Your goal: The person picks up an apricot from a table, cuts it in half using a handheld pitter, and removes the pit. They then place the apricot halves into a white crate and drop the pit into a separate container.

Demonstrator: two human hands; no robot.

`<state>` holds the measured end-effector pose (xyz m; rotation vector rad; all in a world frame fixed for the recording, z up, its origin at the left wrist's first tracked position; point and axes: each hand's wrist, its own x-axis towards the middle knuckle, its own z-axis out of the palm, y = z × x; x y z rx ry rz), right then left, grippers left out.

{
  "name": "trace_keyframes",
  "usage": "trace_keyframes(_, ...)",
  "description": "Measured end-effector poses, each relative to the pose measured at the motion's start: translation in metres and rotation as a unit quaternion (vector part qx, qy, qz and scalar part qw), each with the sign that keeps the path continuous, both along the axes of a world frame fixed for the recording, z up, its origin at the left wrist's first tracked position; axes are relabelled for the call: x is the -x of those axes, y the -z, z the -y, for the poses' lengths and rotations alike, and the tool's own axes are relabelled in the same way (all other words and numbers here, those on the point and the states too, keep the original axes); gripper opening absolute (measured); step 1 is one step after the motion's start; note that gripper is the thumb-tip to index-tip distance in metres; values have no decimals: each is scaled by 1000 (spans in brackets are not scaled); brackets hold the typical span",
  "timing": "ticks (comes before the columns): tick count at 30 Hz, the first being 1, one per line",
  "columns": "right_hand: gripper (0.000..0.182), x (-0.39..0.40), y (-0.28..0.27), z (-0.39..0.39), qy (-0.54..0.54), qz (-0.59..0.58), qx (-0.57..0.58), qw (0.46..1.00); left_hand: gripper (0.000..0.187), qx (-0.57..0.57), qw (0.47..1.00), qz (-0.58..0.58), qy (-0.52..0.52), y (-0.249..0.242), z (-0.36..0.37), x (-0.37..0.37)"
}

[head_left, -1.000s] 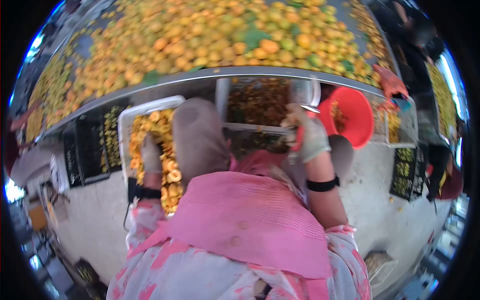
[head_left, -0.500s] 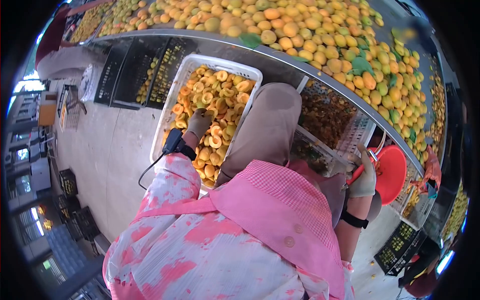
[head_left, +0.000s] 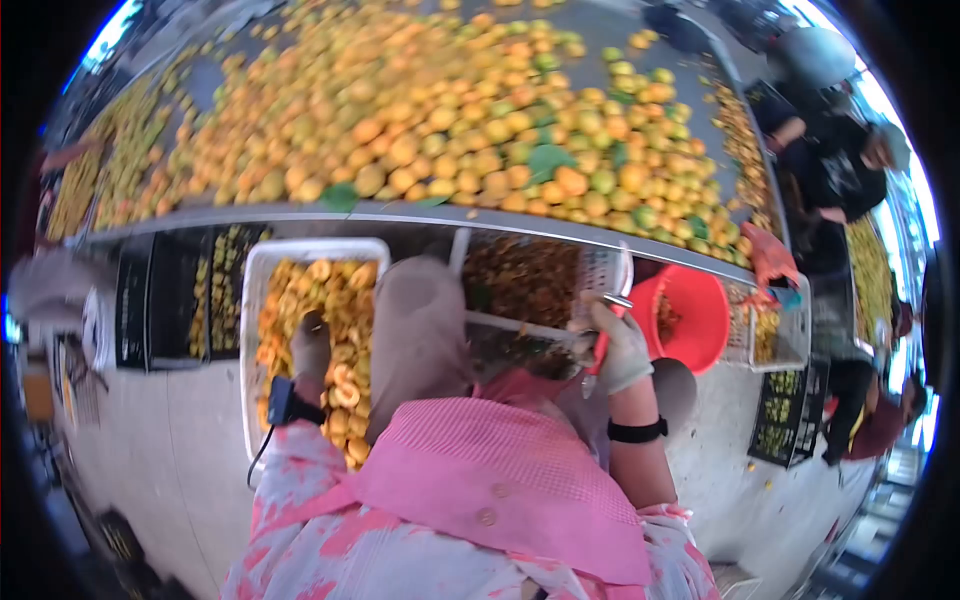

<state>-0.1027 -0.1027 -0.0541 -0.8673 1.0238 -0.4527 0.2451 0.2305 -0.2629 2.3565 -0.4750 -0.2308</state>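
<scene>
My left hand [head_left: 311,350], in a stained glove, is over a white crate [head_left: 250,350] of halved apricots [head_left: 345,375]. Its fingers look bunched together with dark tips; blur hides whether anything is between them. My right hand [head_left: 622,350], also gloved, is closed round a red-handled tool [head_left: 600,352] with shiny metal at its ends. That hand is in front of a red bucket [head_left: 690,322], which has some orange-brown scraps inside. Left of it, a crate of brown scraps [head_left: 520,270] sits under the table edge.
Whole apricots [head_left: 430,150] and a few green leaves [head_left: 548,162] cover much of the metal table [head_left: 420,214] ahead. Black crates [head_left: 165,300] are at left, another black crate [head_left: 790,415] at right. Other people [head_left: 835,165] are at the far right.
My view has turned and tilted up, showing more of the table and the people at right. My left hand remains over the halves; my right hand still grips the red-handled tool.
</scene>
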Motion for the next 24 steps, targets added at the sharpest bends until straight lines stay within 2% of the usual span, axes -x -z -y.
trace_keyframes(3,29,2,6,9,13,49,-5,999,24,115,993,-11,-1,-42,36,-17)
trace_keyframes(4,26,-1,-4,9,42,57,-23,997,20,171,985,15,22,-82,62,-5)
trace_keyframes(5,26,-1,-7,16,52,62,-22,996,20,171,985,18,33,-103,83,-1)
trace_keyframes(7,27,0,-9,26,42,44,17,998,19,302,951,-35,62,-134,116,7)
trace_keyframes(8,30,3,-2,36,44,49,38,997,18,358,925,-121,39,-162,138,25)
trace_keyframes(11,37,4,-9,68,75,7,75,994,17,388,901,-176,82,-209,184,67)
trace_keyframes(13,40,2,-13,91,88,-6,98,991,16,385,898,-179,117,-221,206,88)
trace_keyframes(16,41,-7,-19,127,57,-102,192,974,16,363,880,-249,177,-231,231,119)
trace_keyframes(17,41,-14,-16,138,60,-101,192,974,16,350,875,-274,193,-232,236,126)
trace_keyframes(19,40,-27,-9,161,48,-168,272,946,19,336,869,-295,211,-226,243,139)
trace_keyframes(20,37,-33,-15,170,1,-230,290,929,20,335,865,-306,215,-223,246,143)
trace_keyframes(21,37,-40,-8,181,3,-227,293,929,21,334,860,-317,219,-221,247,147)
trace_keyframes(23,37,-64,-8,189,-6,-276,387,880,23,322,855,-343,217,-217,247,149)
trace_keyframes(24,45,-67,-10,195,-67,-321,366,871,23,326,851,-354,212,-212,246,150)
